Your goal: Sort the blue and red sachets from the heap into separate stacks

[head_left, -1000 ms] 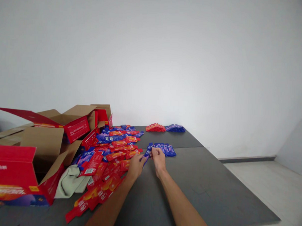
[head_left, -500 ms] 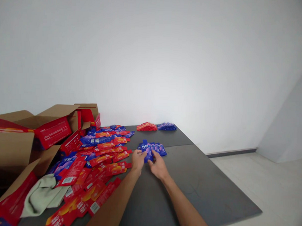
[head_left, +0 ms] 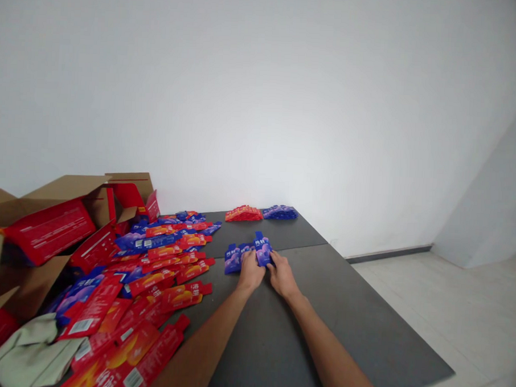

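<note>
A blue pouch (head_left: 263, 249) with white lettering is pinched between my two hands above the dark table. My left hand (head_left: 252, 272) closes on its lower left edge, and my right hand (head_left: 282, 275) grips its lower right edge, fingers bent. Just left of it, more blue pouches (head_left: 233, 258) lie overlapping in a short row, partly covered by my left hand. Beyond them at the table's far end sit a fanned stack of red pouches (head_left: 243, 213) and a fanned stack of blue pouches (head_left: 280, 212), side by side.
Loose red and blue pouches (head_left: 161, 250) spread in a heap over the table's left side. Open cardboard boxes (head_left: 53, 230) with red outsides stand at far left, and a pale green cloth (head_left: 31, 352) lies near them. The dark table (head_left: 363, 329) ends on the right above a light floor.
Both hands have moved right with a blue pouch, from the left end of the small row to its right end. The view has shifted slightly too.
</note>
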Demonstrator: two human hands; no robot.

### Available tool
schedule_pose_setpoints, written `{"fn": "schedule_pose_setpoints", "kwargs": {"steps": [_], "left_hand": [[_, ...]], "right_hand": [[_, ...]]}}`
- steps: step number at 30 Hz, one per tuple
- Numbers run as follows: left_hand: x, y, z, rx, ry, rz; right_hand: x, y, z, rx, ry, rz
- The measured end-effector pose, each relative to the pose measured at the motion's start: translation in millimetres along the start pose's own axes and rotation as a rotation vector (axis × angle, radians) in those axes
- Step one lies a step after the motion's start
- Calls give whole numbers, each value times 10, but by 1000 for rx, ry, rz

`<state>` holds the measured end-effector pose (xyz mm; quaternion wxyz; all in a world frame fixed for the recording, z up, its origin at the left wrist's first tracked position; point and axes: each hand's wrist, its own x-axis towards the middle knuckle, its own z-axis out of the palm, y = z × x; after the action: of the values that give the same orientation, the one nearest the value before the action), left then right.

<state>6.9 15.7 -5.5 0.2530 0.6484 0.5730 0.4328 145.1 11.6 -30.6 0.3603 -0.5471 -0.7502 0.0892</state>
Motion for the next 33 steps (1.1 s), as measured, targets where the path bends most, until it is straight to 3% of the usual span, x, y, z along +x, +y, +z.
{"fn": "schedule_pose_setpoints", "kwargs": {"steps": [4,8,19,27,33], "left_hand": [[-4,50,57,445,10,12],[-17,42,121,653,-52,40],[-68,-14,146,697,-38,119],[-235,-98,-109,700,-5,94],[-404,-191,-585,736,58,53]], "right_hand": [[57,83,6,-95,-29,104],[66,119,43,-154,-96,166],[37,70,97,-180,-119,199],[19,-194,135,-232,-75,180],[24,-679,301,-199,-98,103]]}}
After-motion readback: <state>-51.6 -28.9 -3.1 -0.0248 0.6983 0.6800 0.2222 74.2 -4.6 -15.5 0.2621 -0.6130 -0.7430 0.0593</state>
